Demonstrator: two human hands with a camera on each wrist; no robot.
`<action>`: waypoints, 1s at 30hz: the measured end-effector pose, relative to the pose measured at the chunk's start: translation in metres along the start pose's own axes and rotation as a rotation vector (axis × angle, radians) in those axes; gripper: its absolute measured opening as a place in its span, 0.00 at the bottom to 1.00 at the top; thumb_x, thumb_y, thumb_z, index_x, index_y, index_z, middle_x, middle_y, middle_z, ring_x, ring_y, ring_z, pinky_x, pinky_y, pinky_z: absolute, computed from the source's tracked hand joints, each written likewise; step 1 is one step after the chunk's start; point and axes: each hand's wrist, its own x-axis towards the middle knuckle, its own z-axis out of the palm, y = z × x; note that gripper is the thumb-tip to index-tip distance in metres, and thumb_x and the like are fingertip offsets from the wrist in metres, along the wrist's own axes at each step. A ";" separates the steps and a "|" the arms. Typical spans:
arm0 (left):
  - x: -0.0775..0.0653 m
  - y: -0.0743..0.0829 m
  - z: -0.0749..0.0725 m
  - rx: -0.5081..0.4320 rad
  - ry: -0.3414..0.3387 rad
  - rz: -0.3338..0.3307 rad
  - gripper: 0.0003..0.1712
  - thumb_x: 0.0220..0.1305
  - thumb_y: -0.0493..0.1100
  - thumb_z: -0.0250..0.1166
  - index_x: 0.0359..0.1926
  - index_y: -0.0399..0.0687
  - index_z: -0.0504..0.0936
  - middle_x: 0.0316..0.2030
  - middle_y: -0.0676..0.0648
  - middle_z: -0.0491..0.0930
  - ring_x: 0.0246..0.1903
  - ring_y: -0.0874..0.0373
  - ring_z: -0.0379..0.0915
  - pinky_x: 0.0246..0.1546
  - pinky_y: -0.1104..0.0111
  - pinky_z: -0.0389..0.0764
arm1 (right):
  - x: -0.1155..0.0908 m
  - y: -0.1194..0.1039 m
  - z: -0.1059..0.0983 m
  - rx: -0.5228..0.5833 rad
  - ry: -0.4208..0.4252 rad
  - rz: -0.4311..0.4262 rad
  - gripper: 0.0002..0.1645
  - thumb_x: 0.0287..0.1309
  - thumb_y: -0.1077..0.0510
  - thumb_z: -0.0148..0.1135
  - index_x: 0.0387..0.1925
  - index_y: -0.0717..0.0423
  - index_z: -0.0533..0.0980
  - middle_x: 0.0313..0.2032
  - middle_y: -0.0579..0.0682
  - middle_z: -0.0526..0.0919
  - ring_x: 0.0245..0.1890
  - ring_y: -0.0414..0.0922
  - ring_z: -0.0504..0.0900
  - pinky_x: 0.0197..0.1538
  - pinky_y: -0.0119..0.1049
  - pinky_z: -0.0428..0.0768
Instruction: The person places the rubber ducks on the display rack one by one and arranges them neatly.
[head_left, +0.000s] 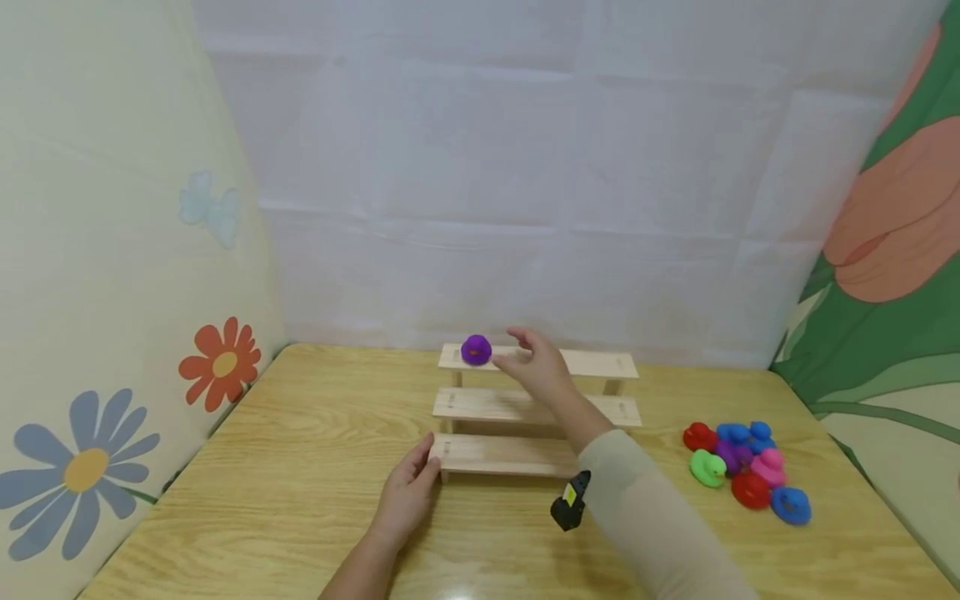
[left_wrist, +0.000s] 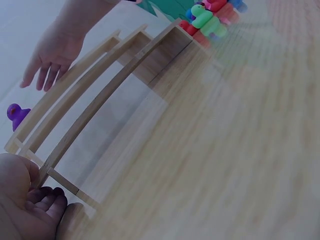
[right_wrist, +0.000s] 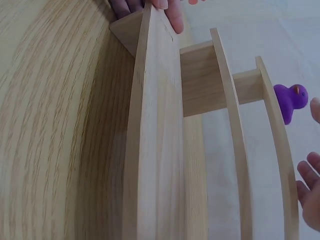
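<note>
A three-tier wooden shelf (head_left: 517, 454) stands on the table, its steps rising toward the back. On the top step's left end sits a purple rubber duck (head_left: 476, 350), also seen in the left wrist view as a purple duck (left_wrist: 18, 116) upright on the board. My right hand (head_left: 538, 367) hovers just right of this duck, thumb and fingers apart with nothing between them. The left hand (head_left: 408, 492) grips the left end of the lowest step; in the right wrist view, its fingers (right_wrist: 174, 15) lie over and under that board's end.
Right of the shelf, several rubber ducks lie clustered, among them a green duck (head_left: 707, 468), a pink duck (head_left: 769, 467) and a blue duck (head_left: 791, 505). A white cloth (head_left: 465, 167) hangs behind the table (head_left: 300, 467). A black device (head_left: 570, 502) is on the right wrist.
</note>
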 end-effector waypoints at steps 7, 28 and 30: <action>-0.001 0.002 0.000 0.001 -0.001 0.003 0.29 0.75 0.38 0.49 0.72 0.31 0.57 0.72 0.32 0.58 0.73 0.40 0.53 0.73 0.49 0.58 | -0.009 0.012 -0.022 0.020 0.008 0.027 0.38 0.57 0.49 0.69 0.67 0.52 0.68 0.68 0.56 0.70 0.70 0.54 0.66 0.74 0.51 0.65; 0.001 0.001 -0.001 0.011 0.000 -0.018 0.29 0.75 0.39 0.49 0.72 0.33 0.58 0.72 0.34 0.58 0.73 0.41 0.52 0.74 0.49 0.57 | -0.064 0.043 -0.077 -0.032 0.126 -0.030 0.32 0.60 0.54 0.68 0.64 0.58 0.71 0.64 0.59 0.73 0.66 0.57 0.70 0.71 0.55 0.69; 0.002 0.000 0.000 0.010 0.000 -0.021 0.29 0.75 0.39 0.50 0.72 0.33 0.58 0.72 0.34 0.58 0.73 0.41 0.52 0.74 0.49 0.58 | -0.069 0.045 -0.083 -0.025 0.142 -0.022 0.31 0.60 0.55 0.68 0.63 0.59 0.71 0.64 0.59 0.73 0.66 0.57 0.70 0.71 0.55 0.68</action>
